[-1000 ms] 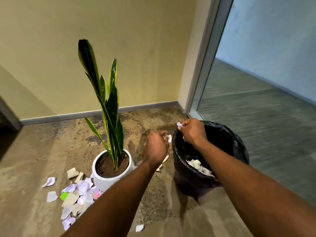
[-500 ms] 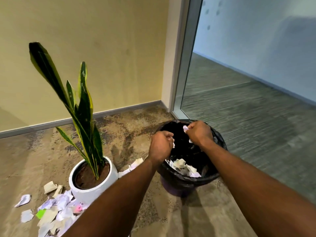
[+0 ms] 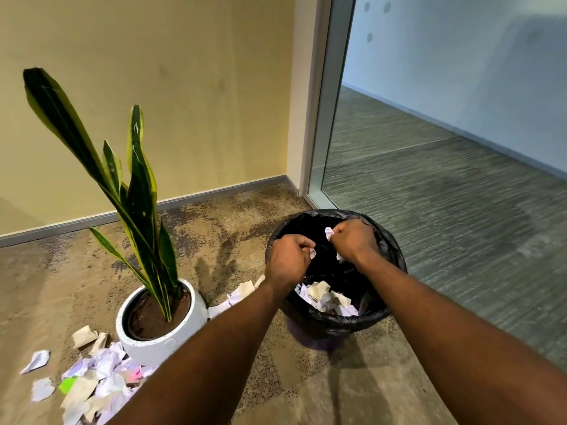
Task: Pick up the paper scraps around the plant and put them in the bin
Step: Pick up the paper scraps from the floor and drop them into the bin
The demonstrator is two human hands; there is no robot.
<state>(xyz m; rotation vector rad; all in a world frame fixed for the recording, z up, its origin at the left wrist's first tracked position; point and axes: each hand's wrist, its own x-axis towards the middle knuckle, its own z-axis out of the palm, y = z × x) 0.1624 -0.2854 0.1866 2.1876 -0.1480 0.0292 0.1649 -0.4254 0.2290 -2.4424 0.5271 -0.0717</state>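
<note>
A snake plant in a white pot (image 3: pixel 171 335) stands on the floor at the left. A heap of white, tan, pink and green paper scraps (image 3: pixel 92 378) lies in front of the pot, and a few more scraps (image 3: pixel 236 297) lie between pot and bin. The bin (image 3: pixel 380 317) has a black liner and holds several scraps (image 3: pixel 325 299). My left hand (image 3: pixel 287 259) is fisted over the bin's left rim with white paper showing at its fingers. My right hand (image 3: pixel 354 240) is fisted above the bin's middle, gripping a crumpled white scrap (image 3: pixel 329 233).
A beige wall with a grey skirting board (image 3: pixel 190 199) runs behind the plant. A glass partition with a metal frame (image 3: pixel 319 118) stands just behind the bin. Tall leaves (image 3: pixel 138 185) lean up and left from the pot.
Both hands moved from beside the bin's rim to above its opening, still fisted on paper. The camera shifted right, so the plant and scraps now sit further left.
</note>
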